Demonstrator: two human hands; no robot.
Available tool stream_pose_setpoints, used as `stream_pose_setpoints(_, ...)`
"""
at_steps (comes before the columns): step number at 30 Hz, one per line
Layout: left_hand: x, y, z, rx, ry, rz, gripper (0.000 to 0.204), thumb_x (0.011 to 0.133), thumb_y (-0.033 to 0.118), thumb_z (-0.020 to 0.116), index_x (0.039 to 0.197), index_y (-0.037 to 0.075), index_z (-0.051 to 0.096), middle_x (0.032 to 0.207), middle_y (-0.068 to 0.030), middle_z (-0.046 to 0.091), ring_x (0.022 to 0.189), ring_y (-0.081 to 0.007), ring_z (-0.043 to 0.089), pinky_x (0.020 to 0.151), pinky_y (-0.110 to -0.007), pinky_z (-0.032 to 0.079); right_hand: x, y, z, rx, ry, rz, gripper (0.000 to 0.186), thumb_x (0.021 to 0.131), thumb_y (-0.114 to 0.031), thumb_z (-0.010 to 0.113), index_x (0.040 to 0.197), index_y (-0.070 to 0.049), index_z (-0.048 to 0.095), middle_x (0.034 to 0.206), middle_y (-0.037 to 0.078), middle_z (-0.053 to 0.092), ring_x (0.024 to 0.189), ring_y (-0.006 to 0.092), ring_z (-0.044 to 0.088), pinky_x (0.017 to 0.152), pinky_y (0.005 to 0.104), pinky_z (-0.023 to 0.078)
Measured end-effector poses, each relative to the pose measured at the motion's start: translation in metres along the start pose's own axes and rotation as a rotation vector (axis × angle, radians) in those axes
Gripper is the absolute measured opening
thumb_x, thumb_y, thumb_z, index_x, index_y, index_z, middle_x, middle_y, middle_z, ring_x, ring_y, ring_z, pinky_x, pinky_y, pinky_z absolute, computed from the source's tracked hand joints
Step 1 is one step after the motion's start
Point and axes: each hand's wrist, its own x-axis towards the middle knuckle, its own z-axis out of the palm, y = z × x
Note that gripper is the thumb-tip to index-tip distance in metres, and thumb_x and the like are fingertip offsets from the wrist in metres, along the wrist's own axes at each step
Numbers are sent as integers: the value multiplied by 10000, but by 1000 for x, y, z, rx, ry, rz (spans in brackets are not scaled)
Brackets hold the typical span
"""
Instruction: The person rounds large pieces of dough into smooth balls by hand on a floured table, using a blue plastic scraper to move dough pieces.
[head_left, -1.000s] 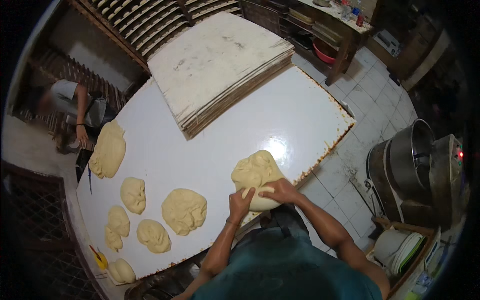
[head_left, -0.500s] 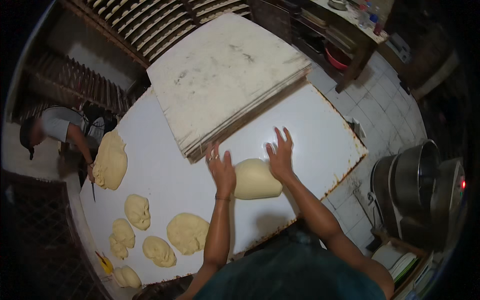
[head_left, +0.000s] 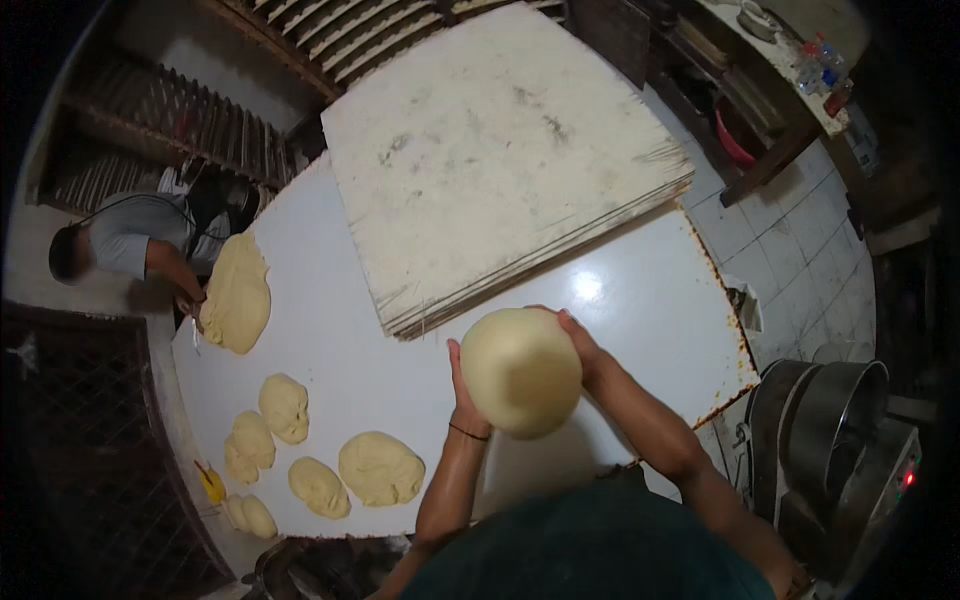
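The dough ball [head_left: 522,372] sits just right of the middle of the frame, between my palms and seemingly raised off the desk [head_left: 325,270]. My left hand [head_left: 464,400] cups its left side, thumb up along it; my right hand [head_left: 584,350] wraps its upper right edge. My fingers bend around the dough, but most are hidden behind it, so I cannot tell how widely they are spread.

Its skin is smooth and round, so I judge this piece well shaped, though I can't tell whether it's finished. Toward the lower left, a broad lump [head_left: 382,470], a smaller lump [head_left: 319,488] and a creased lump [head_left: 284,408] lie uneven, apparently not rounded like mine.

Just beyond my hands, a floury board stack [head_left: 500,170] fills the upper middle and limits my room that way. At the left, a co-worker [head_left: 145,230] bends beside a big dough slab [head_left: 238,295].
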Motion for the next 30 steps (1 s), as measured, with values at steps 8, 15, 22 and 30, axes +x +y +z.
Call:
stream_pose_setpoints(8, -102, -19, -135, 945, 686, 266, 306, 910, 101, 529, 1189, 42, 417, 1047, -59, 526, 876, -122, 508, 761, -231, 446, -22, -75, -59, -1373, 480, -22, 437, 797, -280, 675, 1155, -45, 587, 1116, 142, 571, 1032, 258, 573, 893, 346, 460)
stream_pose_setpoints(15, 66, -7, 17, 2215, -121, -382, 683, 906, 552, 275, 1068, -12, 624, 1104, -230, 597, 1050, -343, 560, 925, -395, 407, -25, -26, -29, -1485, 313, 607, 407, 871, -370, 452, 999, -48, 664, 1003, 144, 654, 895, 244, 614, 801, 371, 460)
stream_pose_setpoints(22, 5, -66, 9, 2380, -179, -597, 722, 859, 607, 285, 994, 14, 675, 1038, -229, 628, 981, -362, 599, 881, -426, 450, -110, 50, -25, -1507, 425, 621, 448, 874, -316, 397, 1146, -8, 577, 1060, 202, 626, 1005, 280, 593, 849, 388, 453)
stream_pose_setpoints(30, -76, -68, -83, 2167, -74, -136, 676, 833, 563, 478, 1103, -48, 584, 1102, -293, 572, 1123, -392, 508, 977, -396, 375, -161, 132, -17, -1751, 352, 271, 367, 893, -290, 450, 1085, -14, 597, 1088, 235, 575, 1027, 397, 530, 916, 449, 400)
